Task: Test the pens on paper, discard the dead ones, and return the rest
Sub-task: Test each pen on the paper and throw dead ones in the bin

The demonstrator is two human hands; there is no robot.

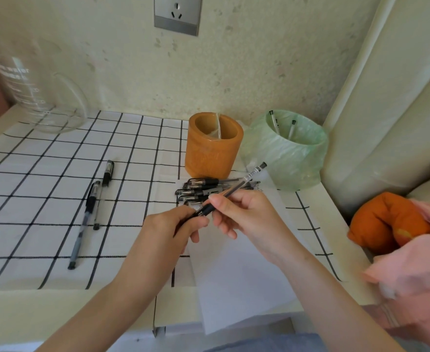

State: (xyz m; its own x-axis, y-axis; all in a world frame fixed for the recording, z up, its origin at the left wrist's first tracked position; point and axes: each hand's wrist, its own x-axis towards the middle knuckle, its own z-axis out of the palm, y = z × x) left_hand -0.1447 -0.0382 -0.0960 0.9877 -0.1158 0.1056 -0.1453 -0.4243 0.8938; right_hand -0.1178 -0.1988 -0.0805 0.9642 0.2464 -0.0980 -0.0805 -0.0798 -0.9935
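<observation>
The left hand [175,229] is curling its fingers round the near end of a clear-barrelled pen [236,185], hiding whether a cap is on. The right hand [244,214] is pinching the barrel just beyond it between thumb and fingertips. The pen is hanging in the air between both hands, its far end pointing up and away to the right. This is looking like the uncapping step ahead of a test. The next move is calling for the hands to pull apart along the barrel, then for the tip to come down onto the sheet of paper [239,275] lying directly beneath the right hand. Just beyond the hands a heap of pens [196,189] is waiting on the paper's far end. Behind it an orange holder [212,146] is standing, and further right a green-lined bin [287,151] is holding two pens. Well left of the left hand, two more pens [89,207] are lying on the tabletop [44,174].
</observation>
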